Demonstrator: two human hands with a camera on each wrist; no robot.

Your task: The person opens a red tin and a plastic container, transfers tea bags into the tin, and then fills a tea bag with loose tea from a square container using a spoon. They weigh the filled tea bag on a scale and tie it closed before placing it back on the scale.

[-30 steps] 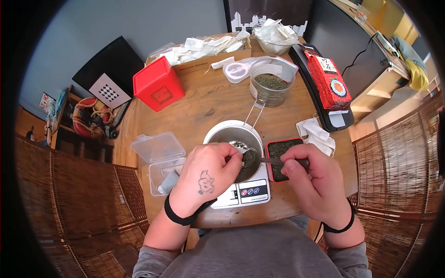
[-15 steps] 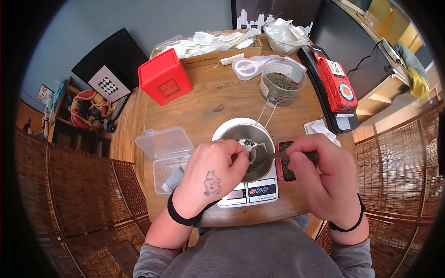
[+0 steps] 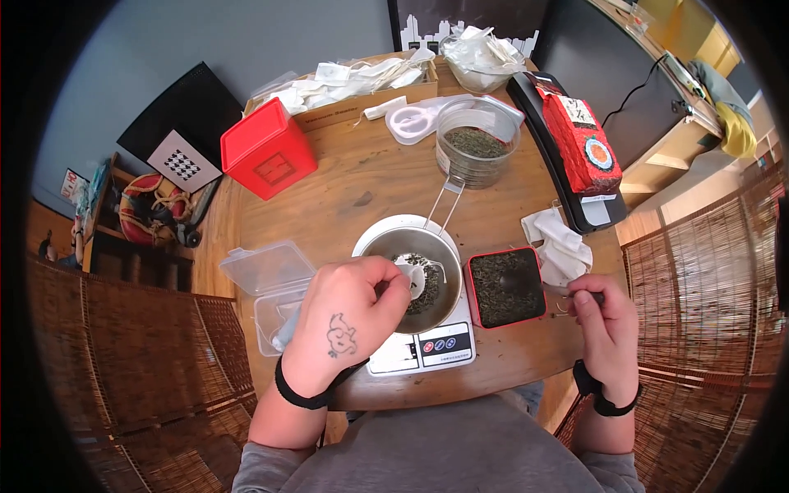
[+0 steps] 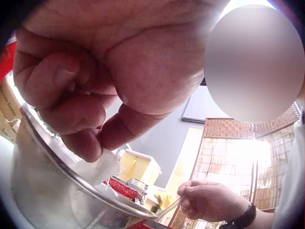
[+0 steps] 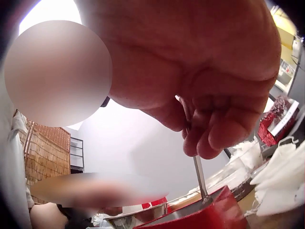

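Observation:
Over the steel pot (image 3: 380, 238), my left hand (image 3: 349, 316) pinches a small white filter bag (image 4: 102, 168) between thumb and fingertips. Dried leaves lie inside the pot, which stands on a white kitchen scale (image 3: 448, 345). To its right sits a square red tin (image 3: 544, 308) filled with dark dried leaves (image 3: 497, 296). Beyond the tin's right edge, my right hand (image 3: 606, 329) grips the handle of a spoon (image 5: 200, 174). The spoon reaches down into the tin, as the right wrist view shows.
Left of the pot lies an open clear plastic box (image 3: 275, 275). Behind are a red canister (image 3: 267, 152), scissors (image 3: 413, 123), a clear tub of leaves (image 3: 477, 164) and a cardboard box (image 3: 337, 111) of white bags. A black vacuum sealer (image 3: 588, 215) bears a red packet (image 3: 582, 144); white bags (image 3: 559, 242) lie nearby.
My right hand has moved right with the spoon, from the bag's mouth above the pot to the red tin. The left hand still pinches the bag over the pot.

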